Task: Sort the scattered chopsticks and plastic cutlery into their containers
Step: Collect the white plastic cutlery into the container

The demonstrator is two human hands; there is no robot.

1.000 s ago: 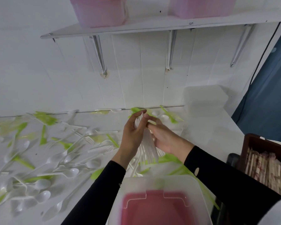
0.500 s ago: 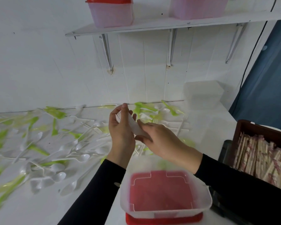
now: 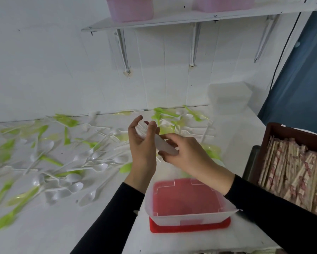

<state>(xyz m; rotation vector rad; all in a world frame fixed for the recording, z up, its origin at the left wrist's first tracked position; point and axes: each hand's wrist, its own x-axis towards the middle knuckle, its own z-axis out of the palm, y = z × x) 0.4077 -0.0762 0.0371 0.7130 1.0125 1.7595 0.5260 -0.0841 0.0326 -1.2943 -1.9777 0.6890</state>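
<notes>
A bundle of white plastic cutlery (image 3: 160, 143) is held level between both hands above the table's middle. My left hand (image 3: 142, 143) cups its far end, my right hand (image 3: 185, 153) grips the near end. Just below them stands a clear tub (image 3: 190, 219) on its red lid, nothing visible inside. White spoons (image 3: 75, 177) and forks plus green pieces (image 3: 49, 160) lie scattered over the white table's left and back. A brown tray (image 3: 282, 129) at the right holds paper-wrapped chopsticks (image 3: 296, 171).
A clear lidded box (image 3: 229, 97) sits at the back right by the wall. A wall shelf (image 3: 172, 21) above carries two pink tubs. A blue curtain (image 3: 304, 79) hangs at the right. The table's front edge runs past my forearms.
The bundle has turned from upright to lying level between my hands. The view has shifted, so the tub and chopstick tray now show more fully.
</notes>
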